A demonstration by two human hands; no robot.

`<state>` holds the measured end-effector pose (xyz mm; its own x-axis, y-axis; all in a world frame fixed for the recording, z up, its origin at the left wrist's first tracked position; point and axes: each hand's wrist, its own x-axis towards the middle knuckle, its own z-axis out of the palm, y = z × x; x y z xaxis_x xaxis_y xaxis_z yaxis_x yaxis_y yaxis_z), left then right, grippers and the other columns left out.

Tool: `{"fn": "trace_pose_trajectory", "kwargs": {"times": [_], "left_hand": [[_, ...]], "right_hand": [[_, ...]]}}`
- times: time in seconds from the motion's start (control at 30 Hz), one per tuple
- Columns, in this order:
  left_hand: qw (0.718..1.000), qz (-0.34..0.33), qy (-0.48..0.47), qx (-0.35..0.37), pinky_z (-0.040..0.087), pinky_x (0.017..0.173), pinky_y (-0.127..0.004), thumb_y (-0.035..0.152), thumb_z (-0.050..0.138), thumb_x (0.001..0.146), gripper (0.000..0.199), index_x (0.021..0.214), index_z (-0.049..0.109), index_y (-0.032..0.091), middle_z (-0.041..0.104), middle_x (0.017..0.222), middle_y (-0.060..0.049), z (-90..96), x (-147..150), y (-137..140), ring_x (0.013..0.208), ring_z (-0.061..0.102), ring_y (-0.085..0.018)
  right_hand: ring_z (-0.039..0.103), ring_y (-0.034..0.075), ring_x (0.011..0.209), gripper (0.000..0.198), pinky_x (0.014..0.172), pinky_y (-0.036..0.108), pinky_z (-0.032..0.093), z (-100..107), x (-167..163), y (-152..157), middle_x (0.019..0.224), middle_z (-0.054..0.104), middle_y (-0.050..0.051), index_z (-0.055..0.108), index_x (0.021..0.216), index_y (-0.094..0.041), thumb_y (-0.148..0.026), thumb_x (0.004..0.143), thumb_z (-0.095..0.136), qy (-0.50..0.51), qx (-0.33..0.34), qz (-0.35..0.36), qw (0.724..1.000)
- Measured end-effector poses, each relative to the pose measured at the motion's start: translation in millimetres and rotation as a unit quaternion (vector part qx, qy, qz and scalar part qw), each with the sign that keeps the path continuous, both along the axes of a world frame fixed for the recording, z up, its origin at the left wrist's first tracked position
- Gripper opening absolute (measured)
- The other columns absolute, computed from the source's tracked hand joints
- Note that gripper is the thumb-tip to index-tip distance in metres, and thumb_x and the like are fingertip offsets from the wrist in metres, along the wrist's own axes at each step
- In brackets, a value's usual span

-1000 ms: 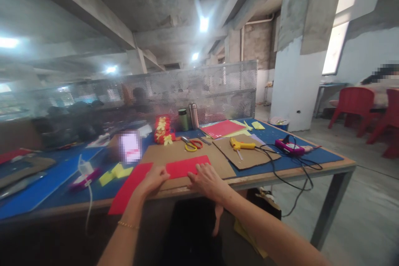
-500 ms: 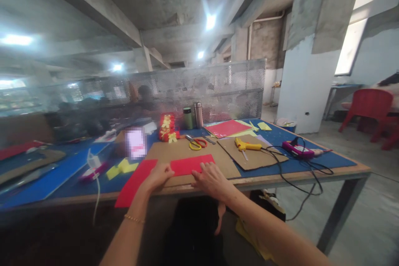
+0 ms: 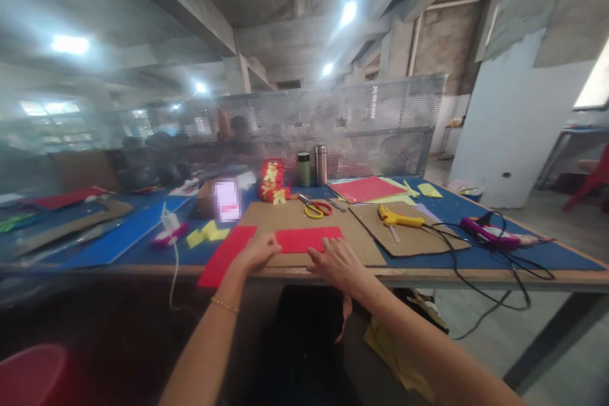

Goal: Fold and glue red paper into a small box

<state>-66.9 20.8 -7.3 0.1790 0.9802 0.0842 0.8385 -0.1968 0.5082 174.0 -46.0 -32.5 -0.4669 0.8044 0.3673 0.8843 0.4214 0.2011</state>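
Note:
A folded-looking strip of red paper lies across a brown cardboard sheet in front of me. At its left end my left hand is closed, thumb and curled fingers gripping the edge. My right hand rests on the strip's lower right part with fingers stretched out and slightly apart. Another red sheet lies to the left, partly under my left wrist and over the table edge. Scissors with yellow and red handles sit behind the strip.
To the right, a yellow glue gun lies on cardboard, its black cable running to a purple power strip. Behind stand a green bottle, a steel flask and red decorations with yellow bows. Yellow paper pieces lie left.
The camera view has turned left and tilted slightly down, so the scene sits further right. Both hands keep nearly the same place on the red strip.

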Motion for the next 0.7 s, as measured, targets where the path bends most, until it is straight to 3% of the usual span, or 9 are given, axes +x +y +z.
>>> {"fn": "trace_pose_trajectory", "kwargs": {"times": [0.33,0.7], "left_hand": [[0.998,-0.011,-0.048,-0.032,0.03,0.056,-0.025,0.03,0.062,0.076,0.019,0.064,0.052,0.02,0.047,0.057,0.004,0.1,3.5,-8.7,0.06,0.045,-0.014],[0.999,-0.022,-0.004,-0.041,0.028,0.058,-0.028,0.027,0.061,0.08,0.025,0.06,0.048,0.02,0.047,0.058,0.004,5.1,8.5,-6.8,0.059,0.043,-0.013]], "right_hand": [[0.063,0.028,0.104,0.038,0.086,0.035,0.04,10.1,5.9,-5.2,0.116,0.066,0.017,0.064,0.13,-0.026,-0.046,0.105,0.044,-0.061,-0.047,-0.007,0.997],[0.064,0.028,0.101,0.039,0.08,0.033,0.038,29.0,3.8,-13.6,0.114,0.065,0.017,0.064,0.13,-0.023,-0.046,0.106,0.043,-0.079,-0.092,-0.018,0.992]]}}
